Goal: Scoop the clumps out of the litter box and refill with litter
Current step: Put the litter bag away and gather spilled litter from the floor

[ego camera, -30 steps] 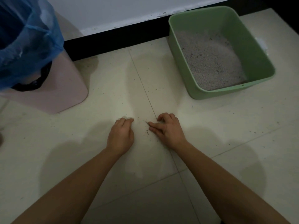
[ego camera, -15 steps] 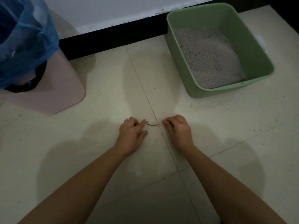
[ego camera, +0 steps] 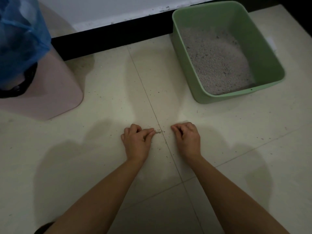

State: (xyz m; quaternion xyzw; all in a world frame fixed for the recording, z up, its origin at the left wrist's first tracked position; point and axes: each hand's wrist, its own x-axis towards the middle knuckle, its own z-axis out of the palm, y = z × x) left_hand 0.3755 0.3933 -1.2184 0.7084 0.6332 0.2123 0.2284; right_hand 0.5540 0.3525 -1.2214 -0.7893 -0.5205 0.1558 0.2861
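Litter box unmoved, right hand drawn back

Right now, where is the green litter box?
In the head view the green litter box sits on the floor at the upper right, by the black baseboard, beyond the right hand.

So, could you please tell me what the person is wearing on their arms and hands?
Nothing visible: the left hand and right hand are bare, without gloves, rings or watch. Both forearms are uncovered; a dark patch by the left elbow may be clothing.
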